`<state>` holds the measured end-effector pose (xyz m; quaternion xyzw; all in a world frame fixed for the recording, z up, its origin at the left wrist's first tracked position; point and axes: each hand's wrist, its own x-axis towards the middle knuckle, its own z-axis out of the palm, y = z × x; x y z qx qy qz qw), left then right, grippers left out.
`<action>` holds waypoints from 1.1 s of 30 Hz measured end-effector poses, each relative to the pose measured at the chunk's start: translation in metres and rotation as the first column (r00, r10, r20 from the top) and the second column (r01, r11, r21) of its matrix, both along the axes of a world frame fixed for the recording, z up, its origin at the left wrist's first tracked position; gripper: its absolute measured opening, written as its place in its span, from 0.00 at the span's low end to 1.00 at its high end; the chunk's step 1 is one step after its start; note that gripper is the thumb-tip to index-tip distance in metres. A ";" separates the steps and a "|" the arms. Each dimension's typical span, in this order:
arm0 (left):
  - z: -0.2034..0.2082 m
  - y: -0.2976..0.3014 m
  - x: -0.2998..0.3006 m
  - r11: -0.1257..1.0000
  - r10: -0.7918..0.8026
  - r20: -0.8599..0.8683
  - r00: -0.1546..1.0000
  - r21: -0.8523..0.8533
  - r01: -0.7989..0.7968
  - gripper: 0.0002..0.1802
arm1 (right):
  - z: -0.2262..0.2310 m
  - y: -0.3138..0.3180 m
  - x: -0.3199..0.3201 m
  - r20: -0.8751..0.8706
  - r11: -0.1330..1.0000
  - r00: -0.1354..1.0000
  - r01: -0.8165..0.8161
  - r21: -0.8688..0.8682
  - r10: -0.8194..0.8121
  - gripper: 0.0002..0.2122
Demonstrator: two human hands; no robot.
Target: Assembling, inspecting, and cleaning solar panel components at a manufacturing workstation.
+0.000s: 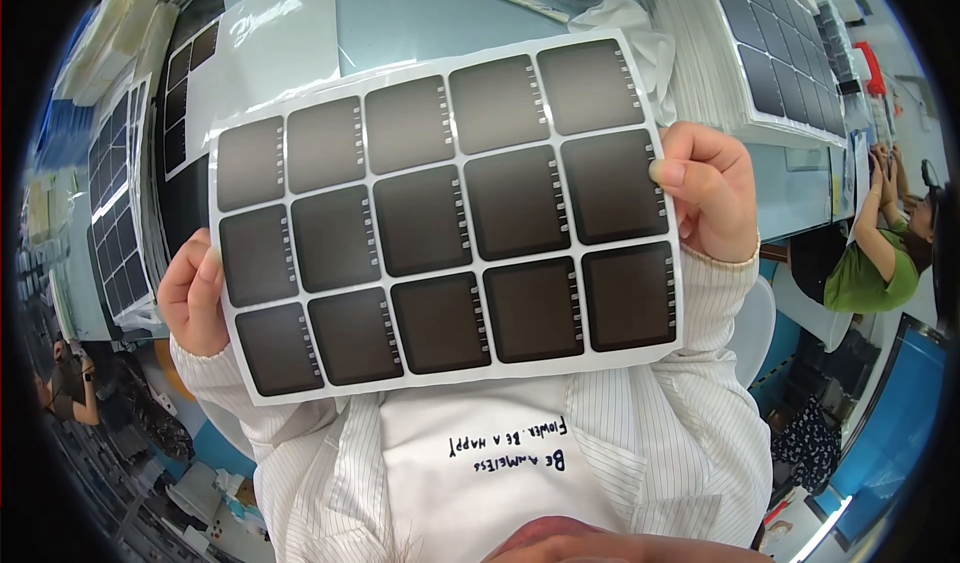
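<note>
Held up before my chest is a white-bordered sheet (430,226) with rows of dark, rounded rectangular panels, each with a line of small light marks down its right side. It tilts slightly, its right end higher than its left. My left hand (193,298) pinches the left edge, thumb on the front face. On the opposite edge, my right hand (712,191) grips near the middle, its thumb also in front. The fingers behind the sheet are mostly hidden.
A craft knife (515,0) lies on the pale table (420,18) beyond the sheet, beside crumpled white film (630,38). Stacks of similar sheets stand at right (690,48) and left (118,218). People work at far right (875,273) and far left (68,388).
</note>
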<state>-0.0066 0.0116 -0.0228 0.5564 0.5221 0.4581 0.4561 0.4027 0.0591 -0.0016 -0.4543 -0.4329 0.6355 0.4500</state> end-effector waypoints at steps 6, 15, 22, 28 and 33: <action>0.006 0.001 0.010 0.998 0.019 0.029 0.999 -0.056 -0.018 0.12 | -0.007 0.006 0.006 -0.008 0.999 0.999 0.039 -0.030 -0.039 0.08; 0.006 0.006 0.020 0.998 -0.017 0.054 0.998 -0.067 0.021 0.13 | -0.011 0.006 0.012 -0.008 0.992 0.994 0.106 -0.076 -0.107 0.09; 0.006 0.005 0.019 0.997 -0.001 0.034 0.999 -0.081 0.004 0.12 | -0.013 0.007 0.011 -0.026 0.992 0.994 0.104 -0.079 -0.106 0.09; 0.004 0.006 0.017 0.996 -0.008 0.045 0.999 -0.091 0.012 0.12 | -0.013 0.007 0.014 -0.014 0.991 0.996 0.085 -0.100 -0.087 0.08; 0.008 0.007 0.019 0.992 0.006 0.059 0.998 -0.123 0.001 0.12 | -0.017 0.010 0.013 -0.046 0.988 0.990 0.131 -0.079 -0.135 0.09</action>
